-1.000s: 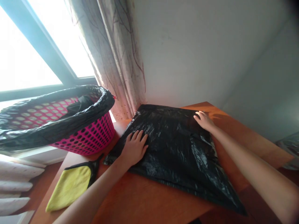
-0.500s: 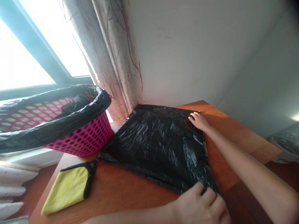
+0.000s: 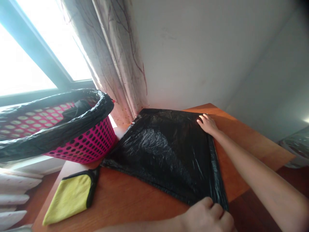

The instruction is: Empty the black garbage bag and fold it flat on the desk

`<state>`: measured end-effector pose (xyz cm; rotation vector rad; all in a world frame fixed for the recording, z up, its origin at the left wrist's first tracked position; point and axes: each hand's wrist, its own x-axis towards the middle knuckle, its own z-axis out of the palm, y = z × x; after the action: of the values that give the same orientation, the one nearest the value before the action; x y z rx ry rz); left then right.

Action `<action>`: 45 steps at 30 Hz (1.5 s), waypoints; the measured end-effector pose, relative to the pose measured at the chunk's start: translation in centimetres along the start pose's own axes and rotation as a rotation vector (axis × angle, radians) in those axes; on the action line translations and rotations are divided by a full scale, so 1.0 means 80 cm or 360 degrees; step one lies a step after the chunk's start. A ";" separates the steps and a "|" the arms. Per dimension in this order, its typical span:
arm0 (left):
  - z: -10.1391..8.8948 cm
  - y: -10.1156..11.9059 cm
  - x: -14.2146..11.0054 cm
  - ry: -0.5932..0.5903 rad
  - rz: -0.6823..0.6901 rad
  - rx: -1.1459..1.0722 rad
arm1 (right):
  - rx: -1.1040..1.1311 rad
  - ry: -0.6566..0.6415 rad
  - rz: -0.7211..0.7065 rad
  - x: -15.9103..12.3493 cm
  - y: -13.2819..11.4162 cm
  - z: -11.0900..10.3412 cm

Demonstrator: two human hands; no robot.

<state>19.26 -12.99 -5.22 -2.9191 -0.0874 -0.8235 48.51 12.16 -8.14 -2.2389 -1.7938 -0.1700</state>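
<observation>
A black plastic bag lies spread over the wooden table, its surface shiny and lightly wrinkled. My left hand is closed on the bag's near right corner, low in the view; its fingertips are hidden behind the knuckles. At the far right corner, my right hand rests flat on the plastic with its fingers apart. Creases run along the bag's right side between the two hands.
On the left stands a pink perforated basket, its rim wrapped in black plastic. A folded yellow cloth with dark edging lies before it on the wooden table. Behind are a patterned curtain, a window and a wall.
The bag's right part is drawn flatter and tighter. My left hand has moved slightly down toward me with the near corner. My right hand's fingers have spread a little at the far corner.
</observation>
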 end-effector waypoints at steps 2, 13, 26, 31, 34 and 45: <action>-0.010 -0.005 0.005 -0.0050 -0.0060 -0.0056 | 0.0009 0.0081 0.0008 -0.012 -0.001 -0.008; -0.012 -0.150 0.096 0.0087 -0.0947 -0.0813 | -0.0016 0.0085 -0.0195 -0.138 -0.019 -0.002; 0.153 -0.251 0.188 0.1274 -0.2006 -0.2460 | -0.0094 0.0104 -0.0187 -0.160 -0.034 -0.016; 0.134 -0.293 0.129 0.1490 -0.2153 -0.2708 | -0.0097 0.0155 -0.0179 -0.160 -0.037 -0.017; 0.100 -0.340 0.078 0.1608 -0.2211 -0.2721 | -0.0086 0.0127 -0.0174 -0.160 -0.038 -0.019; -0.069 -0.439 -0.132 0.1857 -0.2328 -0.2207 | -0.0170 0.0141 -0.0167 -0.160 -0.040 -0.018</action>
<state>4.40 20.97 -3.01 -1.5972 -2.3442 -3.5572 42.56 0.36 -9.62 -2.1706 -1.8970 -0.3883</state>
